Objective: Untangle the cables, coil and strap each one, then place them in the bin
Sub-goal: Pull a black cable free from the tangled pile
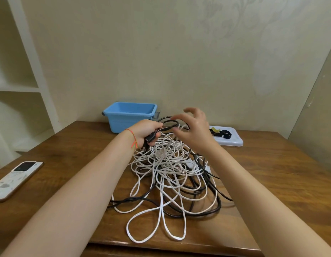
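A tangle of white cables (168,175) and black cables (213,206) lies in the middle of the wooden table (272,173). My left hand (145,132) is shut on a black cable (168,125) near its plug, held above the far side of the pile. Black loops rise from that fist. My right hand (194,130) hovers beside those loops with its fingers spread, its fingertips at the loop. The blue bin (129,115) stands empty at the back, just behind my left hand.
A white tray (233,141) with black and yellow straps (221,133) sits at the back right. A phone (14,179) lies face down near the table's left edge. White shelves stand at the left, a wall behind the table.
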A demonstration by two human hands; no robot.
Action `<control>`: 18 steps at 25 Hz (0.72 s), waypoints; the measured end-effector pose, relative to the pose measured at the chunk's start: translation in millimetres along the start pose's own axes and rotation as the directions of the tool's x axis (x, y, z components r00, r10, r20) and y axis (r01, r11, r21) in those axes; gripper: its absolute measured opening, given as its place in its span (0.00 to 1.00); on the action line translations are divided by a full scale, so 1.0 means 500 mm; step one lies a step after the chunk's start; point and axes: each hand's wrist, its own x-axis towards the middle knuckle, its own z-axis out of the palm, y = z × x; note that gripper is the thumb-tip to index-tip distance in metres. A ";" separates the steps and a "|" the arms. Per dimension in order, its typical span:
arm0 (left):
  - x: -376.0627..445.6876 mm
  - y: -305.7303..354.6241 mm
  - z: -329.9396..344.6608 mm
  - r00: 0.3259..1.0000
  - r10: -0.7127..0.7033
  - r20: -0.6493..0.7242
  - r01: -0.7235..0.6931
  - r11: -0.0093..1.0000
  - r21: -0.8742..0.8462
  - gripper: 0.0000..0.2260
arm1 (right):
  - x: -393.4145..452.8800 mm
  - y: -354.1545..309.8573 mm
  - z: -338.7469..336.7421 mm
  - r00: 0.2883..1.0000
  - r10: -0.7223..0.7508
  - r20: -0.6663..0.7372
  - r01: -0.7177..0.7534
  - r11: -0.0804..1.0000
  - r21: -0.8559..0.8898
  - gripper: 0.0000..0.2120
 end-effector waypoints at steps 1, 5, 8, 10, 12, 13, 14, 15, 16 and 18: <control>-0.004 0.004 0.008 1.000 0.001 0.010 -0.001 1.000 0.009 0.11 | 0.001 -0.012 0.003 0.993 -0.122 0.004 0.122 0.991 -0.050 0.11; -0.008 0.006 0.008 0.995 0.008 0.097 -0.001 0.998 -0.064 0.12 | 0.004 -0.031 0.000 0.986 -0.142 0.083 0.129 0.982 0.138 0.04; -0.009 0.000 -0.007 0.995 0.030 0.100 -0.016 0.991 -0.132 0.08 | -0.004 -0.031 -0.002 0.995 -0.055 0.078 0.030 0.955 0.294 0.06; -0.011 -0.005 -0.012 0.993 0.030 0.111 -0.007 0.978 -0.209 0.08 | -0.007 -0.031 0.001 0.995 -0.003 0.097 -0.036 0.917 0.397 0.09; -0.014 -0.010 -0.010 0.987 0.019 0.160 0.027 0.959 -0.283 0.10 | -0.004 -0.032 0.000 0.991 0.095 0.089 -0.127 0.855 0.502 0.09; -0.015 -0.013 -0.008 0.985 0.014 0.170 0.041 0.948 -0.315 0.11 | -0.001 -0.032 0.000 0.988 0.134 0.080 -0.157 0.840 0.519 0.10; -0.016 -0.015 -0.007 0.986 0.015 0.166 0.044 0.937 -0.347 0.11 | 0.002 -0.033 0.001 0.987 0.151 0.063 -0.162 0.854 0.495 0.12; -0.015 -0.017 -0.004 0.988 0.020 0.151 0.039 0.925 -0.378 0.12 | 0.004 -0.032 0.004 0.989 0.146 0.030 -0.144 0.883 0.447 0.14; -0.016 -0.018 0.000 0.991 0.030 0.133 0.027 0.914 -0.404 0.12 | 0.005 -0.030 0.007 0.992 0.128 -0.015 -0.112 0.911 0.396 0.17; -0.016 -0.016 0.006 0.992 0.049 0.114 0.005 0.902 -0.431 0.12 | 0.008 -0.028 0.011 0.990 0.099 -0.099 -0.065 0.951 0.301 0.22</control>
